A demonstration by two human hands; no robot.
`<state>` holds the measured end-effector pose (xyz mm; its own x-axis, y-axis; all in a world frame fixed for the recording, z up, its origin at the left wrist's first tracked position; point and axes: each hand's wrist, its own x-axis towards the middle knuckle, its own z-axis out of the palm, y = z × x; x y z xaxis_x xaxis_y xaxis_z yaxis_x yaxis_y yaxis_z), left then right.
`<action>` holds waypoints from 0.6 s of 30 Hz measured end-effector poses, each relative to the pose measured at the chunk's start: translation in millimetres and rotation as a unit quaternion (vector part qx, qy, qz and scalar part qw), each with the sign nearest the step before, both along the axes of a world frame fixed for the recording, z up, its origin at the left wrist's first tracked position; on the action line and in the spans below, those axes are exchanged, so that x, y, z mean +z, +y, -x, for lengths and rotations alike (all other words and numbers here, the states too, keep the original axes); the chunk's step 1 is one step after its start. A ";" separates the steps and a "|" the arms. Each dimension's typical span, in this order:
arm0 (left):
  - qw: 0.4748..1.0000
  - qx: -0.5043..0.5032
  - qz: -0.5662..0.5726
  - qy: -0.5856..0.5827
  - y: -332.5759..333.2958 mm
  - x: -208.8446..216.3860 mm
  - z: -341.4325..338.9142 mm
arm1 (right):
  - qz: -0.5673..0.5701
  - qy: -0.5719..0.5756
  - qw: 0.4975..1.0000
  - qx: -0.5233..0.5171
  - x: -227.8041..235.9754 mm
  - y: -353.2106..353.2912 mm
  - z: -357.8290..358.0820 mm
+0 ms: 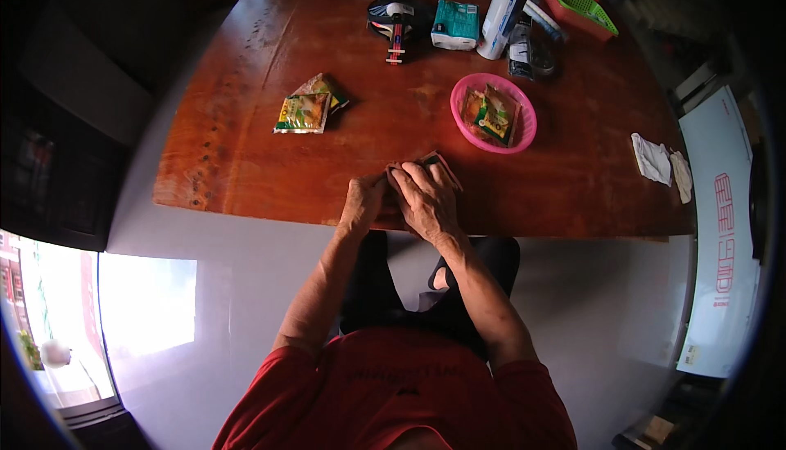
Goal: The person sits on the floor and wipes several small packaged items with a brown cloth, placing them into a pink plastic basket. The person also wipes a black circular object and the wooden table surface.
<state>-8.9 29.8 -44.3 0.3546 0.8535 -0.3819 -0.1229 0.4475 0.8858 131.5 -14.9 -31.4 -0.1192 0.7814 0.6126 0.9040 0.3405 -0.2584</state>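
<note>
At the table's near edge, my left hand (pixel 363 203) is closed in a pinch at the left end of a small flat packet (pixel 443 167). Over the same packet lies my right hand (pixel 427 202), its fingers bent and pressing it to the wood, their tips close to my left hand. Most of the packet is hidden; a brownish, dark-printed corner shows beyond my right fingers. Ahead and to the right, a pink plastic basket (pixel 530 131) holds several yellow and green food packets (pixel 495 116). Similar packets (pixel 304 113) lie overlapping ahead and to the left.
Toward the back of the brown wooden table (pixel 393 106) stand a teal and white box (pixel 455 24), a tall white can (pixel 504 14), a tape dispenser (pixel 395 28) and a green and red basket (pixel 581 6). White cloths (pixel 651 158) lie at the right edge, beside a pale panel (pixel 720 237).
</note>
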 end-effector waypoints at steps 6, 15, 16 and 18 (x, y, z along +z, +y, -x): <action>0.998 0.023 -0.033 0.044 -5.4 7.8 -3.8 | 0.034 0.016 0.994 -0.107 -4.2 9.5 -15.7; 0.997 0.002 -0.054 0.048 -3.0 -4.6 -1.3 | 0.056 -0.076 0.976 -0.197 -18.4 -20.7 -75.4; 0.997 0.002 -0.058 0.043 -3.4 -4.1 -0.7 | 0.056 -0.085 0.970 -0.220 -20.2 -25.4 -81.6; 0.997 -0.002 -0.061 0.037 -3.5 -2.5 -0.1 | 0.087 -0.019 0.963 -0.254 -16.7 -32.4 -91.1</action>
